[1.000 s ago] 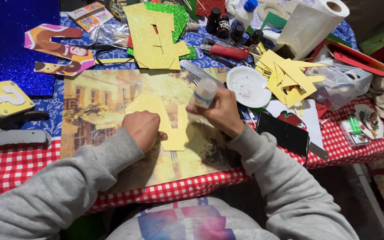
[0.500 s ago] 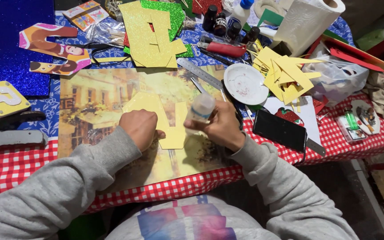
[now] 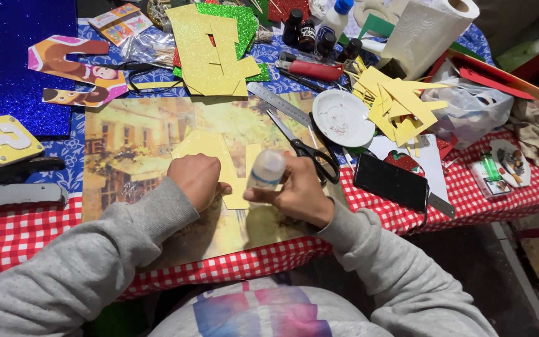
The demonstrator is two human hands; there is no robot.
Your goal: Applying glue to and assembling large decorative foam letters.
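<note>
Yellow foam cut-out (image 3: 214,150) lies under the clenched left hand (image 3: 196,180), which presses it onto a picture mat (image 3: 132,134) on the bench. The right hand (image 3: 297,190) grips a small glue bottle (image 3: 266,170) over the cut-out; black scissors (image 3: 310,150) lie just beside it.

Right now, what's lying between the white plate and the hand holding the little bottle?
In the head view, black-handled scissors lie between the white plate and the right hand holding the bottle.

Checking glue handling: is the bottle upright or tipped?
Tipped. The right hand holds the bottle slanted, its lower end on the yellow cutout, which the left hand pins.
</note>
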